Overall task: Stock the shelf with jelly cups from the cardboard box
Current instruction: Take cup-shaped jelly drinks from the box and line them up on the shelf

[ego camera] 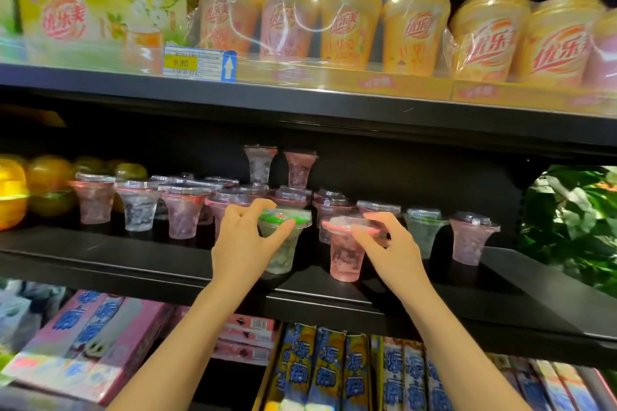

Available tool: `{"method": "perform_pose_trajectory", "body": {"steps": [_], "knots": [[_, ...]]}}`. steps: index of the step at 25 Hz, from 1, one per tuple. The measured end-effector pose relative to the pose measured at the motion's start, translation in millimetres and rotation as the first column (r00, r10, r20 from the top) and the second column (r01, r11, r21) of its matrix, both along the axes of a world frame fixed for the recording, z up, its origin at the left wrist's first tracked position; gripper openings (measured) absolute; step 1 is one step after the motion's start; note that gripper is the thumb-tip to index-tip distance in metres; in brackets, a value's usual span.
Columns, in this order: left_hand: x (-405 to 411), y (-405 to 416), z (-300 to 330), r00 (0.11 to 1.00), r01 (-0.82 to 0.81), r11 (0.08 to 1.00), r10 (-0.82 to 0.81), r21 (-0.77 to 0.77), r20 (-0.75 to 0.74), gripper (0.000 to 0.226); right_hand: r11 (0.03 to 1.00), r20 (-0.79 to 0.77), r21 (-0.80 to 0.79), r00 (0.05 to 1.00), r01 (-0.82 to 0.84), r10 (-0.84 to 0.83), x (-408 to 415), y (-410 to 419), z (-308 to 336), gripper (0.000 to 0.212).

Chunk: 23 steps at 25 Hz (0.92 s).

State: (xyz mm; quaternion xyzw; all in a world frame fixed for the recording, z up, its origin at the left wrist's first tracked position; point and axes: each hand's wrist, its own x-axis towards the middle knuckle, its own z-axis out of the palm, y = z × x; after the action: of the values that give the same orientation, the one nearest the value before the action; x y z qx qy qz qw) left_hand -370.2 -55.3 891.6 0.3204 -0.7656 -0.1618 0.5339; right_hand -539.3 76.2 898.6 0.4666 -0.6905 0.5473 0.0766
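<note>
My left hand (245, 240) grips a green-lidded jelly cup (283, 250) standing on the black middle shelf (133, 264). My right hand (390, 250) pinches the rim of a pink jelly cup (344, 257) beside it, near the shelf's front edge. Several more clear, pink and green jelly cups (182, 210) stand in rows behind and to both sides, and two (280, 165) are stacked higher at the back. The cardboard box is not in view.
Above, the upper shelf holds milk tea cups (350, 23) and a yellow pack (100, 10) with a price tag (198, 63). Orange fruit-shaped tubs (20, 190) sit at the far left. Below lie pink boxes (93, 344) and jelly stick packs (334, 374). Green foliage (574, 220) is at right.
</note>
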Motion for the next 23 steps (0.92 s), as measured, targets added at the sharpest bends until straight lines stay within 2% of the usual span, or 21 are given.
{"method": "perform_pose_trajectory", "body": {"steps": [3,8,11,23], "knots": [[-9,-8,3,0.996,-0.066,0.998,0.066,-0.008,0.063,0.041,0.999,0.020,0.002,0.999,0.035,-0.035,0,-14,2,0.041],[-28,-20,8,0.977,-0.166,0.985,0.158,0.045,0.141,0.047,0.997,0.048,0.066,0.998,0.040,-0.043,-3,-33,7,0.041],[-39,-20,9,0.964,-0.216,0.976,0.209,0.025,0.163,0.050,0.996,0.056,0.072,0.997,0.047,-0.051,-4,-39,9,0.042],[-45,-22,12,0.925,-0.287,0.958,0.282,-0.021,0.255,0.055,0.998,0.125,0.059,0.992,0.028,-0.035,-5,-51,8,0.043]]}}
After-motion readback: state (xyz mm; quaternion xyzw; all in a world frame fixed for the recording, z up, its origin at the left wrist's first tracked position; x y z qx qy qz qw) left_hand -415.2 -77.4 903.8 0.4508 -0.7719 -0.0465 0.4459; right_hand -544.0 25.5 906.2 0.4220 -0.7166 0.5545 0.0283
